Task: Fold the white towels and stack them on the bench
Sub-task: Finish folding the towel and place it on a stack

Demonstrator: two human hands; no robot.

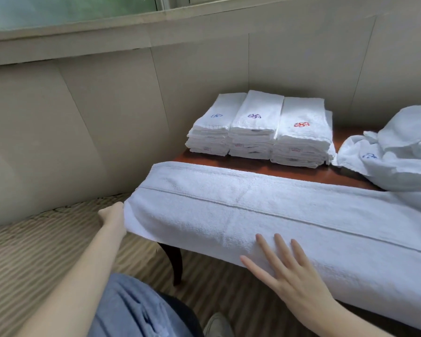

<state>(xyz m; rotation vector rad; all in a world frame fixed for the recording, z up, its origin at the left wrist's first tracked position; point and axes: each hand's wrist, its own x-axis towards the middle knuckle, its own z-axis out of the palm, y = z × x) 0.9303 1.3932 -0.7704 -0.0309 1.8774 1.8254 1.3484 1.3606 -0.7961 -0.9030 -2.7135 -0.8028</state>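
Note:
A long white towel [265, 210], folded lengthwise, lies along the front of the reddish-brown bench [301, 172]. My left hand [113, 215] grips the towel's left end, which hangs past the bench edge. My right hand [287, 271] lies flat on the towel's near edge with fingers straight and spread. Behind the towel, three stacks of folded white towels [258, 127] with blue and red embroidered marks stand side by side on the bench. A heap of unfolded white towels [399, 154] sits at the right.
A padded beige wall runs behind and to the left of the bench, under a window sill. A dark bench leg [176, 261] stands on the striped carpet. My knee in blue fabric [136, 310] and a shoe [218, 324] are at the bottom.

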